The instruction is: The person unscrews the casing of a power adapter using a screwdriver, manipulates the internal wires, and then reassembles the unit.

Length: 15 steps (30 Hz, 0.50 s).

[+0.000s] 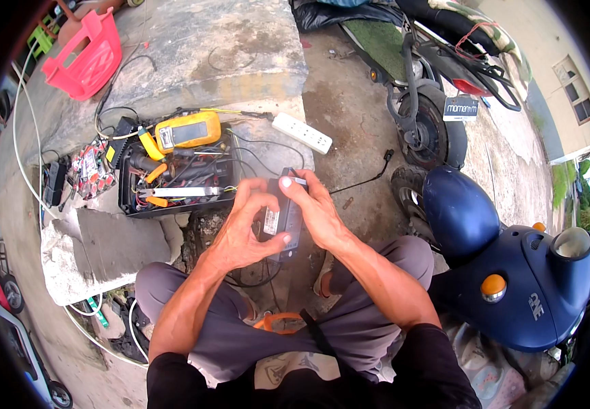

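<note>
Between my hands, above my knees, is a dark grey rectangular box-shaped electrical device with a white label on one face. My left hand is curled round its left side, the thumb reaching across its lower part. My right hand grips the upper right corner, its thumb pressed on the top end. Just beyond my left hand lies an open black tool case filled with tools and wires. A yellow multimeter rests on its far side, and pliers with orange handles lie at its near edge.
A white power strip lies on the concrete ledge, with a red plastic basket farther left. To my right stands a blue scooter; another scooter's rear wheel is beyond it. A black cable runs over the ground.
</note>
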{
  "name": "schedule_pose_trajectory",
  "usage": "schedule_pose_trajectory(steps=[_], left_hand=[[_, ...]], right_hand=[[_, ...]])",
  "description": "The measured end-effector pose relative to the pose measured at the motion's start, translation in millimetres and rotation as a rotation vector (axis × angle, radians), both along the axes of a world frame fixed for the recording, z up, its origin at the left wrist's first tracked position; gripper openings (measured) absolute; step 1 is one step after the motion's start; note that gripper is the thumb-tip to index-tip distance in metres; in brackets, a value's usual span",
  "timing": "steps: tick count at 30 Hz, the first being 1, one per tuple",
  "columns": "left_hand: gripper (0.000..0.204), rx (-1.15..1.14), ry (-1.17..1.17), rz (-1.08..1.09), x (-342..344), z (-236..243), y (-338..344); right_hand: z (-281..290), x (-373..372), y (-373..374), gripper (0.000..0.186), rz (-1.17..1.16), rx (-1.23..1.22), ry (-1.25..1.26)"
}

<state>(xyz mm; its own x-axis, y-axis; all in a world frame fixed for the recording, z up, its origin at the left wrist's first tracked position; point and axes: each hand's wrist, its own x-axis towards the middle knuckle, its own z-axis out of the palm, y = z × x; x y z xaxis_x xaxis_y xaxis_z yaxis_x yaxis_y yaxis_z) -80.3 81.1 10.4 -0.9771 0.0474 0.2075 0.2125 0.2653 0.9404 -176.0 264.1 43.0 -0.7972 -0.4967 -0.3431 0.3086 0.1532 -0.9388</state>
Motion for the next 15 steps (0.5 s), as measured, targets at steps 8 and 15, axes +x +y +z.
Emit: schedule_pose_trajectory(steps=[8,15], left_hand=[[0.035,-0.016,-0.047,0.057,-1.2,27.6,-8.4],[0.021,-0.21,0.283,0.073,-6.5,19.7,-10.8]], right_hand=[[1.3,-3.4,1.7,0.081,0.019,0.054,0.137],[-1.0,-4.6,2.7,0.08,0.079,0.083,0.17]])
